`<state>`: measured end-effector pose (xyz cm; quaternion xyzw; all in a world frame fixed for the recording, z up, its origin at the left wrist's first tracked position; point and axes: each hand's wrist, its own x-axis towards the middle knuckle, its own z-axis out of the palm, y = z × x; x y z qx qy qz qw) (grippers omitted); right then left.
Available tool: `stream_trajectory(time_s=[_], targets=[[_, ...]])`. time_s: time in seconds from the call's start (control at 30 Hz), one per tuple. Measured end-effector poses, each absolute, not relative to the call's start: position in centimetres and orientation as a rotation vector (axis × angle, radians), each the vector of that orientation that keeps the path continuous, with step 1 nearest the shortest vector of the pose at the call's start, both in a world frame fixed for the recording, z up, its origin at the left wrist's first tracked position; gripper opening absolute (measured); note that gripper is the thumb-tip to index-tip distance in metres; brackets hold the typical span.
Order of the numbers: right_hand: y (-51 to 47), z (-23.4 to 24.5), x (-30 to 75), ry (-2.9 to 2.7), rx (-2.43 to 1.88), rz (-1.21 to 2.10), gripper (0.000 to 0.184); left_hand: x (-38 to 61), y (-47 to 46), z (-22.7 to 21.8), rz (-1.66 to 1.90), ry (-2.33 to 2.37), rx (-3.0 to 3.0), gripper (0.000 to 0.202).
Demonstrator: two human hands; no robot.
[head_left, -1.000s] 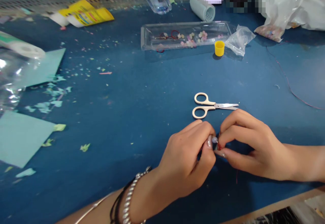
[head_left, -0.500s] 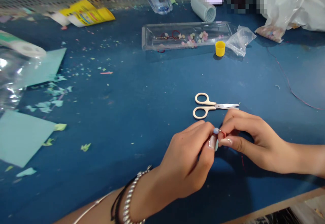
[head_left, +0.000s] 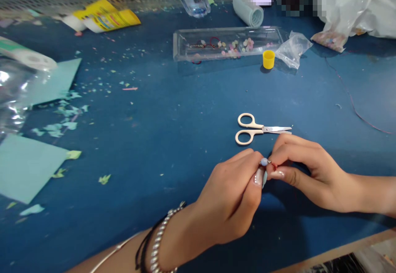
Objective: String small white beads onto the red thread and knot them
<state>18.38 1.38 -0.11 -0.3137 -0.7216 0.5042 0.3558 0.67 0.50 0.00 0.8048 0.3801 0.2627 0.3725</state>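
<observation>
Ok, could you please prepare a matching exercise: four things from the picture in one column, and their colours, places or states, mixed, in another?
Column 1
1. bead
2. red cord
3. scissors
4. cap

Column 2
A. yellow, beside the clear tray
B. cream-handled, slightly open
C. bluish, between left hand and right hand
D. at the right hand's fingertips

Pairs: 1-C; 2-D; 3-B; 4-A

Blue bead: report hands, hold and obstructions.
Left hand, right hand: both pinching. Blue bead between them, red cord at the right. Scissors lie just beyond.
</observation>
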Motion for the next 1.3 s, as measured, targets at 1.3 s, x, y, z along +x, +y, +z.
stream_trajectory(time_s=[1.3], targets=[[1.6,0.7,18.4,-1.884,-0.757,1.610,0.012,0.8,0.5,-1.1,0.829,0.960,2.392,0.018]])
